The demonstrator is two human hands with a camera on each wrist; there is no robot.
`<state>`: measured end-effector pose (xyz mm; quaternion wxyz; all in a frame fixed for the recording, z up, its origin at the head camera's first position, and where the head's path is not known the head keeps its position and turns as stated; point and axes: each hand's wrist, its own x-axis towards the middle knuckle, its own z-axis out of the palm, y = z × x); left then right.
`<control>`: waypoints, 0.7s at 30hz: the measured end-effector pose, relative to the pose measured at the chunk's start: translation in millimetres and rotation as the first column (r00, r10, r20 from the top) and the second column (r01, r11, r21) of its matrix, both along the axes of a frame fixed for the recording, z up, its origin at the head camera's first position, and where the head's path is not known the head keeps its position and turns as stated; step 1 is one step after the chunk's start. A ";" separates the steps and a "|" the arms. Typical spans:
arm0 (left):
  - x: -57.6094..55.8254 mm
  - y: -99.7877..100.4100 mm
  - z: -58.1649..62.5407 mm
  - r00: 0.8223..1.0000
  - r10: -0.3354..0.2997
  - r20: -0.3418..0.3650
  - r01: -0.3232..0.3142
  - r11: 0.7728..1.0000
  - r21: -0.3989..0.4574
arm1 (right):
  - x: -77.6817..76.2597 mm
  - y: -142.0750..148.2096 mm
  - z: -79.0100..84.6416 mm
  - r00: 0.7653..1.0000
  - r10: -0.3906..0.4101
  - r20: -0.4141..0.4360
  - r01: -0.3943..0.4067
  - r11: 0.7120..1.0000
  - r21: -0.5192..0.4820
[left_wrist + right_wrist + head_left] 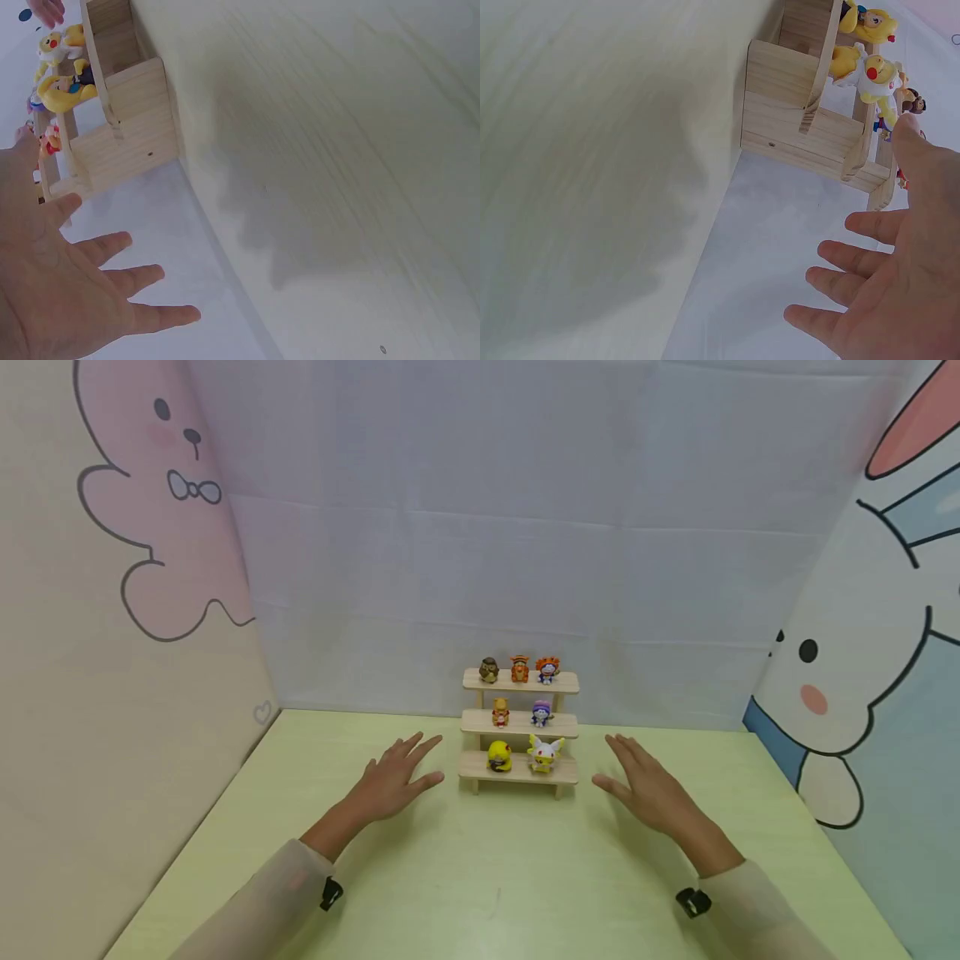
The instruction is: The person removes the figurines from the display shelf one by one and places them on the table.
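A three-tier wooden display stand (517, 768) holds small figurines. On its bottom step are a yellow-haired figurine (498, 756) and a white-and-yellow figurine with long ears (544, 755). The middle step bears a yellow-and-red figurine (500, 712) and a purple-hatted one (542, 713). Along the top stand a brown owl-like figurine (489, 670), an orange striped one (520, 669) and one with an orange mane (547, 670). My left hand (390, 783) hovers left of the stand, fingers spread, holding nothing. To the stand's right, my right hand (651, 787) is likewise spread and holds nothing.
The pale yellow-green table (480, 877) extends around the stand. Behind it hangs a white cloth (480, 568). Printed side panels show a pink bear (161, 510) at left and a white rabbit (832, 677) at right. Dark bands (693, 902) are on both wrists.
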<state>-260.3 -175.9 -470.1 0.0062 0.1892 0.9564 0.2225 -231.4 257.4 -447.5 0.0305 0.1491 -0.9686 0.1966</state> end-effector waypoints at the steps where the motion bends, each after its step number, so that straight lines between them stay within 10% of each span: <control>1: -1.1 1.8 0.3 1.000 -0.011 0.006 0.011 1.000 0.023 | -1.2 0.0 1.7 1.000 0.000 0.012 0.001 1.000 -0.006; 21: -28.6 43.5 -3.1 0.995 -0.089 0.049 0.066 0.930 0.362 | -27.1 -13.9 27.4 0.998 0.041 0.050 -0.035 0.992 -0.121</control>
